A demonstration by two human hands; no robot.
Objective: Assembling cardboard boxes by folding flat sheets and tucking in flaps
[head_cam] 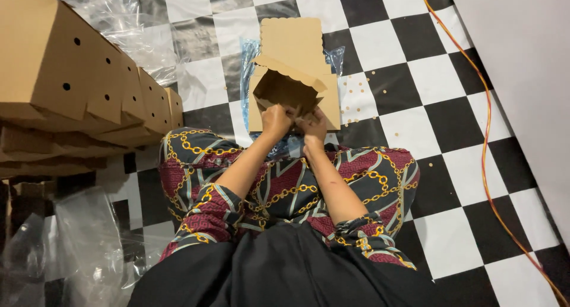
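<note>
Head view: checkered floor (415, 87), orange cable (488, 135) beside wall (522, 63).

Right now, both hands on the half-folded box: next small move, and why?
Probably press the near flap inward until it seats. Left hand and right hand both pinch the near edge of the box, which stands open with its scalloped lid up and the near wall not yet flat. The finished boxes stacked on the left have closed walls, so this one looks one fold short.
</note>
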